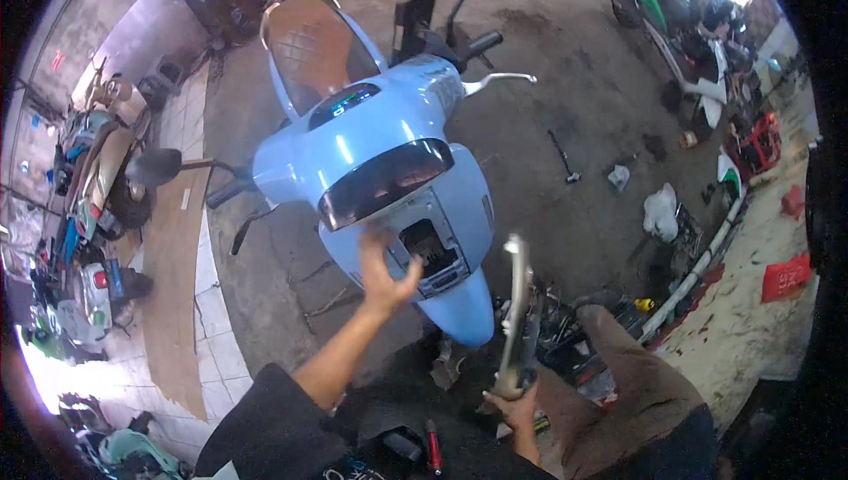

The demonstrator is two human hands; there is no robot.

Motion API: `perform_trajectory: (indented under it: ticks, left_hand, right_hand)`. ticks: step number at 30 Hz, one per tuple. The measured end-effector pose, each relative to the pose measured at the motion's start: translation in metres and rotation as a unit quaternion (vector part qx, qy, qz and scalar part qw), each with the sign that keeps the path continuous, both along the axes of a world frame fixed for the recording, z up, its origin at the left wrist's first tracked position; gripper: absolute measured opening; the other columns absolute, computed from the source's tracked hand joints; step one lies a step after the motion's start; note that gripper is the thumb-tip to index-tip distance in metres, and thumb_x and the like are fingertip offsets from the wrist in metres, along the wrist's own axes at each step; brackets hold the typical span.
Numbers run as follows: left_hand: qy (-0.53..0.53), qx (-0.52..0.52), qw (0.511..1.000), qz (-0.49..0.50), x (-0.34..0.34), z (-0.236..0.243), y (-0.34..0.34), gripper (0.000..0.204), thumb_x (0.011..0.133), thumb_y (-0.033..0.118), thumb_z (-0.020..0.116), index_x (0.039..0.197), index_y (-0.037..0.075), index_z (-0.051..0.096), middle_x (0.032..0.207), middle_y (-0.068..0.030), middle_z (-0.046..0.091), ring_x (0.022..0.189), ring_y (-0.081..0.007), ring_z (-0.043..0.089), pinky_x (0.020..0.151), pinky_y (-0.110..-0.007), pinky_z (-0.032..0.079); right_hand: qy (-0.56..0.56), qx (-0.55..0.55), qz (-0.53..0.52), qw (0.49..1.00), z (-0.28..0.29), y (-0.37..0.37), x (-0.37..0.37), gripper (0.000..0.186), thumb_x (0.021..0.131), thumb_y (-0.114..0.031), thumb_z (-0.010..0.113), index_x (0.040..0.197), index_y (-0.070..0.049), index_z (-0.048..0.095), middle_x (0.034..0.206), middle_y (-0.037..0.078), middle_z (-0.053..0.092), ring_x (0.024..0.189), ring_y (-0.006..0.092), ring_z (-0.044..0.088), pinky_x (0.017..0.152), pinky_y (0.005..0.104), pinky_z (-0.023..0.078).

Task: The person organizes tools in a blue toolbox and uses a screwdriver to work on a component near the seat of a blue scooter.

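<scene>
Scooter [353, 151]: blue, nose towards the person; open recess [427, 246] under its dark lens [389, 187].
Left hand [386, 279]: before the scooter's nose, fingers spread, apparently empty; blurred, contact cannot be told.
Right hand [516, 408]: wrapped round the lower end of a long strip [518, 308].
Strip: raised, right of the scooter's mudguard [461, 310].
Handling: two-handed support looks steadier; best kept off blue paint.

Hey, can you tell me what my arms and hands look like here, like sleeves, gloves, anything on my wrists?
Your left hand and right hand are both ungloved, with no watch or band visible at either wrist. A loose, black sleeve covers your left upper arm, leaving the forearm bare. Motion blur hides finer detail on your left fingers.
</scene>
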State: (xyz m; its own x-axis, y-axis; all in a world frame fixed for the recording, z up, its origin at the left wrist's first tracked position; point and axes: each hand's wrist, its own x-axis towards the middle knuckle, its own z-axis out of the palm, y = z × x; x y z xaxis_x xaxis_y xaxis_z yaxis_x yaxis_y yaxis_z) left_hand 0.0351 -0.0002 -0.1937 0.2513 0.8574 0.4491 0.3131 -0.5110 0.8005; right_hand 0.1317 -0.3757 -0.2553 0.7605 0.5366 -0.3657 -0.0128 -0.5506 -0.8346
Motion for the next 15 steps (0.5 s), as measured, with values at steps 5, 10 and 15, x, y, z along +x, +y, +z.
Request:
perform_trajectory:
  ticks: [5,10,15]
  left_hand:
    - [-0.219,-0.471,0.784,-0.341,-0.003,0.045,-0.054,0.068,0.077,0.021,0.07,0.129,0.002,0.03,0.123,-0.0198,0.047,0.109,-0.0266,0.05,0.094,-0.04,0.039]
    - [-0.198,-0.527,0.792,-0.235,-0.009,0.034,-0.038,0.062,0.077,0.015,0.07,0.124,-0.002,0.034,0.106,-0.0169,0.058,0.097,-0.0226,0.058,0.083,-0.032,0.048]
    - [0.125,-0.317,0.94,0.005,-0.001,0.051,-0.036,0.076,0.063,0.028,0.08,0.119,-0.004,0.038,0.104,-0.0187,0.055,0.097,-0.0267,0.057,0.082,-0.033,0.047]
  right_hand:
    - [-0.219,-0.096,0.107,0.965,0.012,0.055,0.004,0.111,0.041,-0.036,0.086,0.126,0.002,0.027,0.127,0.026,0.033,0.119,0.0401,0.032,0.1,0.0496,0.029]
    - [-0.285,-0.031,0.076,0.955,-0.014,0.106,-0.009,0.106,0.037,-0.033,0.087,0.123,-0.003,0.032,0.13,0.028,0.027,0.122,0.045,0.026,0.101,0.0535,0.026]
    - [-0.376,0.083,0.049,0.921,-0.03,0.147,-0.008,0.081,0.052,-0.021,0.081,0.117,-0.004,0.036,0.124,0.022,0.035,0.116,0.042,0.033,0.097,0.0531,0.029]
